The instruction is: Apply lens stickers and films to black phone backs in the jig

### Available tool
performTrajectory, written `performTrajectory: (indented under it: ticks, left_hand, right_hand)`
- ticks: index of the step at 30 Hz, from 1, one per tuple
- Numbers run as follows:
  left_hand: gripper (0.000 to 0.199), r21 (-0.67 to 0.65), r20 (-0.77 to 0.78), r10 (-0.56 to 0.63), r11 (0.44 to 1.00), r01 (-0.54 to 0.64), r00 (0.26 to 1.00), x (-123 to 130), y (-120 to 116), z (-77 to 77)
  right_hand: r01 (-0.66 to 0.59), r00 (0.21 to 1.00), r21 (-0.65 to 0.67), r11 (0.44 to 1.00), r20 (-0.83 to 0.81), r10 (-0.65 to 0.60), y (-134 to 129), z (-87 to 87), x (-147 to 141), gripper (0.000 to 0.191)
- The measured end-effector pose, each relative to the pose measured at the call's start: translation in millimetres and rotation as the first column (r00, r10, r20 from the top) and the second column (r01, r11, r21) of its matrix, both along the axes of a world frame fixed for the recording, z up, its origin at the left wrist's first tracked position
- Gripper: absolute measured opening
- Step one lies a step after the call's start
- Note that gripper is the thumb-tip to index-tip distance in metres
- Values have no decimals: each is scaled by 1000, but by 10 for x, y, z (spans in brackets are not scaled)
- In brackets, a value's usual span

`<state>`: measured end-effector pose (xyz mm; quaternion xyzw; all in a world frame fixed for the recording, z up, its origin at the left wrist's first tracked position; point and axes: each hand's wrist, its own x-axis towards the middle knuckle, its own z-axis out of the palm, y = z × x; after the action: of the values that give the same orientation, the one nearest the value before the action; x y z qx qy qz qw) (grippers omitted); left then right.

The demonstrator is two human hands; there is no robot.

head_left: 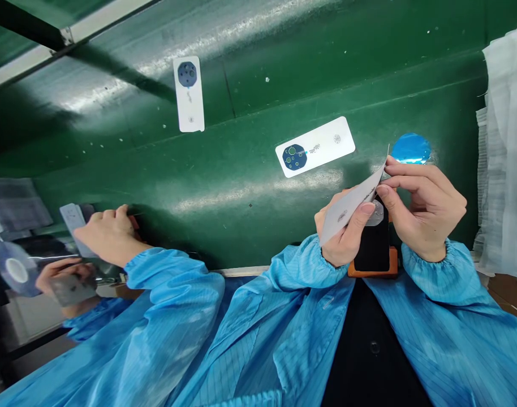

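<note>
My left hand (343,232) pinches a thin white printed sheet (345,212), which is tilted up and seen nearly edge-on at its far end. At that far end, the fingertips of my right hand (423,203) are pressed together at the sheet's edge; whether they hold the sheet or a film on it is too small to tell. Below both hands a black phone-shaped piece (372,249) rests in an orange holder (393,263), with a round translucent disc (375,215) near its upper end. Just beyond my right hand lies a shiny blue round film (411,148).
Two white printed sheets with dark blue camera patches lie on the green table (241,226), one at centre (320,147), one farther left (189,96). A co-worker in blue sleeves works at the left, near a tape roll (16,269). White cloth (504,152) hangs at the right.
</note>
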<state>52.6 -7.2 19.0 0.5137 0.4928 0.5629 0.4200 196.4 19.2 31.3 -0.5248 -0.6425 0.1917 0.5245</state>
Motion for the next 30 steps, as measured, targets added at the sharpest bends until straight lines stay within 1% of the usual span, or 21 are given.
performTrajectory:
  ticks: [6,9,16,21,25,30]
  left_hand:
    - [28,62,-46,37,998,-34,998,-3,-3,-48]
    - [28,61,-54,36,998,-32,998,-3,-3,-53]
    - [29,48,-75,29,999,-26,997,-1,13,-9]
    - [28,40,-91,31,999,-27,995,-2,6,-39]
    - [29,33,-94,30,999,-27,995,-1,-5,-61]
    - [30,36,-123,19,999,-15,992,2,-1,-54]
  right_hand:
    - [-4,1000,-16,1000,-2,3,7,-3,3,8]
    - [-6,1000,-21,1000,-3,6,9,-3,2,7]
    - [-2,1000,-12,1000,14,2,24,-11,2,5]
    - [-11,1000,-36,999,6,12,25,-31,4,6]
    - [-16,1000,-25,1000,-10,16,25,-41,2,8]
    - [-22,1000,-12,1000,-18,22,41,-32,-5,12]
